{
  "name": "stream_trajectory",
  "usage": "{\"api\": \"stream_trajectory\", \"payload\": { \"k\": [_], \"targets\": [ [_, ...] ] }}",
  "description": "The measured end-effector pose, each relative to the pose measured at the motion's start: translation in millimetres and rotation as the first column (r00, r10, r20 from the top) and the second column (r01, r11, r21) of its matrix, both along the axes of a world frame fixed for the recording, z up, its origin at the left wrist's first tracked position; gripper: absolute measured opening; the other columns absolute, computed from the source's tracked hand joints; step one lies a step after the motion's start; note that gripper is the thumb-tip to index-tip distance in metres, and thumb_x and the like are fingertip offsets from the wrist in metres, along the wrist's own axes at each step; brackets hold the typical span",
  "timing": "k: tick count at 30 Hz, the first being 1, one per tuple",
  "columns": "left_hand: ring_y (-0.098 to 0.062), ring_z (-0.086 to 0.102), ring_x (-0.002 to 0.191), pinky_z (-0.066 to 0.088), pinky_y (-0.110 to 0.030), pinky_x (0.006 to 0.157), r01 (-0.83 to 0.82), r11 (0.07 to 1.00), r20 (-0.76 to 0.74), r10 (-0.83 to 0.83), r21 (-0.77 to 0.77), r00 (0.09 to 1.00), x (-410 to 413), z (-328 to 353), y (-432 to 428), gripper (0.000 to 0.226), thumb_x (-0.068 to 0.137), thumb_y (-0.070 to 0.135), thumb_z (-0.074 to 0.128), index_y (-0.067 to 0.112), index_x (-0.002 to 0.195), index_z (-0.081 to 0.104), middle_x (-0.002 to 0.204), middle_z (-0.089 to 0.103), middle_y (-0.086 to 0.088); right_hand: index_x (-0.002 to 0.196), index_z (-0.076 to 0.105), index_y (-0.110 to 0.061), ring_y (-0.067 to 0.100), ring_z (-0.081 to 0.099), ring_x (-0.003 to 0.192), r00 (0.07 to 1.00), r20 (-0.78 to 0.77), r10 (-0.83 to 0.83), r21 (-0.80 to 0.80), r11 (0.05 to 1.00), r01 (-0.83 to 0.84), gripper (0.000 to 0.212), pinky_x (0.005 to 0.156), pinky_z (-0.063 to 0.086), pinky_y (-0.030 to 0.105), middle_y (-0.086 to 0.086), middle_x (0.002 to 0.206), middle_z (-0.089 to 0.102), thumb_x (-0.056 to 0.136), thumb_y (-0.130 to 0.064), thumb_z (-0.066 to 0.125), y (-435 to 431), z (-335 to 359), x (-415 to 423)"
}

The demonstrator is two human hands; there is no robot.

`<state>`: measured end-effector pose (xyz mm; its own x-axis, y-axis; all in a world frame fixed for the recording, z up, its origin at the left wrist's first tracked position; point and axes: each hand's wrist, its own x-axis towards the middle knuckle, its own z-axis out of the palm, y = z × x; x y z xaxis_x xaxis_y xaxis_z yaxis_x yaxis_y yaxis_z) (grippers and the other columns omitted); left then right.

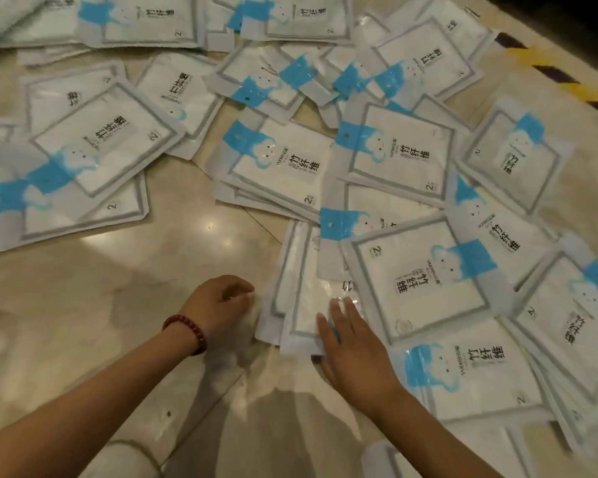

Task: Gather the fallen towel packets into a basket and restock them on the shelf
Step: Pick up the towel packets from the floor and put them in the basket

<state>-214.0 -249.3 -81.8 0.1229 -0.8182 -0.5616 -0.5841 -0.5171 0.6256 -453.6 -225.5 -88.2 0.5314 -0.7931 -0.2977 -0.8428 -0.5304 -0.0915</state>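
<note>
Marble floor point(135, 288), glossy, with towel packets scattered over it. Well left of and beyond the left fingers: a loose overlapping group of packets point(101, 139), white with blue header strips, lying flat at mixed angles.

Left hand point(218, 305), a red bead bracelet point(187, 331) on the wrist. Its fingers point(237, 288) are curled and grasp the left edge of a small stack of packets point(301, 270). The view is slightly blurred there.

The stack lies flat on the floor between the two hands.

Right hand point(356, 353) is flat, palm down. Its fingers point(342, 312) are straight and spread, pressing on the near right corner of the stack, not curled round anything.

Just right of those fingers: a face-up packet point(418, 281) overlapping the stack, with more packets piled beyond it and to its right. Another packet point(470, 374) lies beside the right wrist.

Far right, beyond everything: yellow-and-black striped tape point(549, 72) on the floor.
</note>
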Motion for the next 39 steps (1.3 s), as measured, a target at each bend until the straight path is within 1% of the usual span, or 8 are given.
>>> {"api": "stream_trajectory", "payload": {
  "k": [5, 8, 15, 19, 23, 28, 32, 39],
  "targets": [
    [-0.002, 0.059, 0.092, 0.050, -0.022, 0.083, 0.062, 0.997, -0.078, -0.066, -0.051, 0.995, -4.6, 6.2, 6.0, 0.020, 0.085, 0.014, 0.064, 0.028, 0.099, 0.061, 0.099, 0.063, 0.012, 0.100, 0.056, -0.011, 0.028, 0.063, 0.087, 0.981, 0.115, -0.156, 0.196, 0.972, 0.131, 0.012, 0.060, 0.035, 0.029, 0.008, 0.093, 0.066, 0.090, -0.016, 0.052, -24.4, 28.9, 11.9],
    [-0.001, 0.050, 0.112, 0.043, -0.019, 0.095, 0.225, 0.971, -0.063, -0.230, -0.082, 0.971, 0.0, 14.0, 7.3, 0.059, 0.075, 0.019, 0.074, 0.039, 0.123, 0.045, 0.124, 0.051, 0.017, 0.080, 0.045, -0.013, 0.024, 0.055, 0.065, 0.840, 0.394, -0.374, 0.289, 0.917, 0.273, 0.023, 0.057, 0.029, 0.030, 0.008, 0.070, 0.058, 0.100, -0.017, 0.037, -42.0, 48.7, 28.3],
    [0.017, -0.019, 0.131, -0.003, -0.006, 0.104, 0.523, 0.818, 0.099, -0.515, -0.239, 0.851, 1.4, 26.4, 22.7, 0.133, 0.053, 0.061, 0.080, 0.055, 0.128, -0.030, 0.134, -0.027, 0.046, 0.089, 0.059, -0.006, 0.018, 0.061, 0.070, -0.143, 0.352, -0.925, 0.911, 0.304, 0.278, 0.018, 0.064, 0.051, 0.026, 0.008, 0.079, 0.062, 0.095, -0.008, 0.042, -75.4, 95.0, 63.9],
    [0.027, 0.017, 0.123, 0.021, 0.004, 0.096, 0.259, 0.834, 0.008, -0.292, -0.488, 0.956, -13.2, 41.1, 20.5, 0.101, 0.063, 0.060, 0.072, 0.059, 0.135, 0.001, 0.134, 0.009, 0.052, 0.091, 0.058, -0.005, 0.027, 0.064, 0.082, -0.518, -0.027, -0.855, 0.995, 0.028, -0.100, 0.016, 0.071, 0.054, 0.036, 0.014, 0.089, 0.063, 0.091, 0.000, 0.043, -78.6, 112.4, 74.2],
    [0.029, 0.049, 0.090, 0.040, 0.001, 0.068, -0.100, 0.775, -0.101, 0.047, -0.624, 0.994, -14.8, 50.0, 12.5, 0.025, 0.087, 0.039, 0.061, 0.053, 0.104, 0.049, 0.089, 0.056, 0.040, 0.109, 0.056, -0.001, 0.028, 0.066, 0.081, -0.574, -0.143, -0.807, 0.954, 0.041, -0.296, 0.019, 0.057, 0.059, 0.034, 0.017, 0.091, 0.064, 0.095, -0.010, 0.048, -72.6, 113.5, 60.8],
    [0.000, 0.057, 0.055, 0.043, -0.010, 0.046, -0.316, 0.756, -0.183, 0.258, -0.573, 0.949, -4.2, 56.1, -2.2, 0.023, 0.087, 0.021, 0.064, 0.030, 0.068, 0.056, 0.063, 0.057, 0.011, 0.095, 0.061, -0.004, 0.023, 0.069, 0.087, -0.470, 0.198, -0.860, 0.980, 0.160, 0.122, 0.026, 0.071, 0.056, 0.028, 0.015, 0.099, 0.069, 0.097, -0.027, 0.049, -68.3, 93.6, 7.9],
    [-0.008, 0.062, 0.065, 0.051, -0.023, 0.054, -0.538, 0.731, -0.382, 0.395, -0.419, 0.835, -3.9, 58.1, -9.9, 0.012, 0.086, 0.020, 0.065, 0.023, 0.074, 0.062, 0.073, 0.064, 0.005, 0.104, 0.058, 0.008, 0.023, 0.052, 0.081, -0.476, 0.306, -0.825, 0.787, -0.062, 0.614, 0.030, 0.066, 0.043, 0.030, 0.016, 0.092, 0.058, 0.089, -0.017, 0.061, -53.5, 58.9, -51.7],
    [-0.012, 0.058, 0.060, 0.044, -0.024, 0.051, -0.458, 0.831, -0.257, 0.389, -0.317, 0.885, -22.6, 46.2, -4.0, 0.017, 0.085, 0.020, 0.066, 0.018, 0.069, 0.059, 0.066, 0.061, 0.002, 0.121, 0.051, 0.006, 0.026, 0.056, 0.084, -0.598, 0.098, -0.796, 0.825, -0.271, 0.496, 0.061, 0.066, 0.049, 0.032, 0.020, 0.113, 0.059, 0.074, -0.023, 0.079, -35.6, 26.3, -80.7]
  ]
}}
